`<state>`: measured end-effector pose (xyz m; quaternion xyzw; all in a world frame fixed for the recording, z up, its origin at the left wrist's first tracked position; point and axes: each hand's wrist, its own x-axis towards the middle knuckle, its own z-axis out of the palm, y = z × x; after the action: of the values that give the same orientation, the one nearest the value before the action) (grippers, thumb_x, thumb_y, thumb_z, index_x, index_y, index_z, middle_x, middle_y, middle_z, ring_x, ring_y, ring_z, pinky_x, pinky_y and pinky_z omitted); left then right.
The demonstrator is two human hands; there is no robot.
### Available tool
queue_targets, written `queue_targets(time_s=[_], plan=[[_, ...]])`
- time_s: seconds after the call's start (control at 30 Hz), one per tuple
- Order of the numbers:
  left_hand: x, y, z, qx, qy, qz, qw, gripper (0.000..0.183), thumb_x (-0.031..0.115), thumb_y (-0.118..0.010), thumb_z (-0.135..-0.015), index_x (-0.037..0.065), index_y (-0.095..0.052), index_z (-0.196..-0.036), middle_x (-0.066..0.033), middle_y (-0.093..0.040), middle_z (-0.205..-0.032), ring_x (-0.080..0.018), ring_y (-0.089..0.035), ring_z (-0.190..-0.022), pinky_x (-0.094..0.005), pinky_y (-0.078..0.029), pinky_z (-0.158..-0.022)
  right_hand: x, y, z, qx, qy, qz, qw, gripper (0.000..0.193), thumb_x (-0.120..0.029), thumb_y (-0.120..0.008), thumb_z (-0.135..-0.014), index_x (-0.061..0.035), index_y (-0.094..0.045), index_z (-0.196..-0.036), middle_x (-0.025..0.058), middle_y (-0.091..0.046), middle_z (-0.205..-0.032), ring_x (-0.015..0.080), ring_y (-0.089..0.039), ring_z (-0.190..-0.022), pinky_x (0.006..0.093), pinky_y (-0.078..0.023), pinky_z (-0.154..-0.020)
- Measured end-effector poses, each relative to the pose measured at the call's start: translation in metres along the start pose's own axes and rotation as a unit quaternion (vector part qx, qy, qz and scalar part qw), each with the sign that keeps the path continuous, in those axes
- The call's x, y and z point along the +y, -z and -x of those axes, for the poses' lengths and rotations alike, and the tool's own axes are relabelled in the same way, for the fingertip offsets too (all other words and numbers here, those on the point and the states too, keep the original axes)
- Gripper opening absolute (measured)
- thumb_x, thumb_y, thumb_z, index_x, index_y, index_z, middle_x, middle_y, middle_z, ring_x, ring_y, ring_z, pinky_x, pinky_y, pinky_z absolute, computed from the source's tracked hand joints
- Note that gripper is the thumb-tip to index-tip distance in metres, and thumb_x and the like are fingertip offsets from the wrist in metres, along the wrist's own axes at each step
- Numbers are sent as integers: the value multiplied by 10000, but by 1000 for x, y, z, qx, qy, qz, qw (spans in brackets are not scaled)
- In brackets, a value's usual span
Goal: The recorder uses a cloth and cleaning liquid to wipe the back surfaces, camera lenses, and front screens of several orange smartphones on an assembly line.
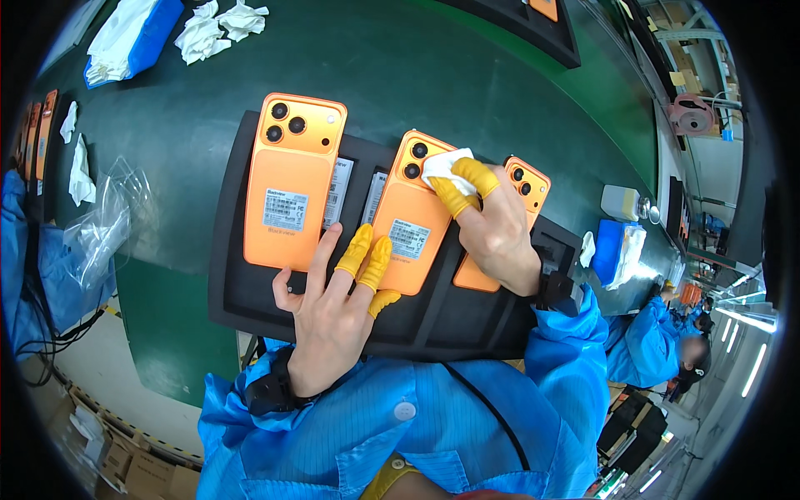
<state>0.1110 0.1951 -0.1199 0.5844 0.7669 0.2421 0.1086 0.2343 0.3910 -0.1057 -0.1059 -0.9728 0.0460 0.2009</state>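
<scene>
An orange smartphone [413, 210] lies back up in the middle of a black compartment tray [229, 258], with a white label on its lower half. My right hand [502, 237], in yellow finger cots, pinches a folded white cloth [440, 165] against this phone beside its camera lenses. My left hand [327, 321] has its fingers spread, and its yellow-cotted fingertips rest on the phone's lower left edge. To the left is a second orange smartphone [292, 177], near my bare fingertips. A third orange smartphone [477, 276] is partly hidden under my right hand.
Crumpled white cloths [202, 35] and a blue box of wipes [137, 46] sit at the far left of the green table [400, 75]. A clear plastic bag [104, 217] lies left. Another blue box [611, 250] and a dispenser bottle [619, 202] stand right. A co-worker [646, 342] sits beyond.
</scene>
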Motion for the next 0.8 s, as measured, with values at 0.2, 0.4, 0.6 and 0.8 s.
queue_targets(time_s=[0.2,0.4,0.6,0.8], plan=[[1,0,-1,5,0,1,1000,236,189,-690,-792,80,-695,-1001,-52,-577,-1241,-267,-372,-1326,-543,-168,-885,4,4,0,1,-39,-22,999,331,-32,-696,-655,52,-679,-974,178,-571,-1039,271,-548,-810,337,-482,-636],[0,-1,-1,-2,1,-6,1000,245,199,-697,-785,81,-697,-999,-43,-583,-1226,-259,-368,-1330,-541,-161,-891,-9,-8,-2,6,-4,-35,999,334,-28,-682,-622,62,-675,-943,171,-568,-1013,282,-560,-872,336,-494,-668],[0,-2,0,16,-2,-13,1000,257,208,-695,-784,78,-696,-1007,-40,-573,-1244,-259,-363,-1333,-541,-167,-890,-7,-3,4,-19,58,-35,998,339,-26,-684,-629,56,-671,-958,179,-574,-1017,282,-565,-873,339,-497,-660],[1,-1,0,2,3,-6,1000,270,219,-680,-804,78,-692,-1035,-32,-557,-1282,-259,-366,-1328,-541,-171,-888,1,-1,-2,-1,1,-7,1000,347,-5,-684,-666,51,-663,-1007,179,-562,-1053,272,-549,-841,336,-483,-634]])
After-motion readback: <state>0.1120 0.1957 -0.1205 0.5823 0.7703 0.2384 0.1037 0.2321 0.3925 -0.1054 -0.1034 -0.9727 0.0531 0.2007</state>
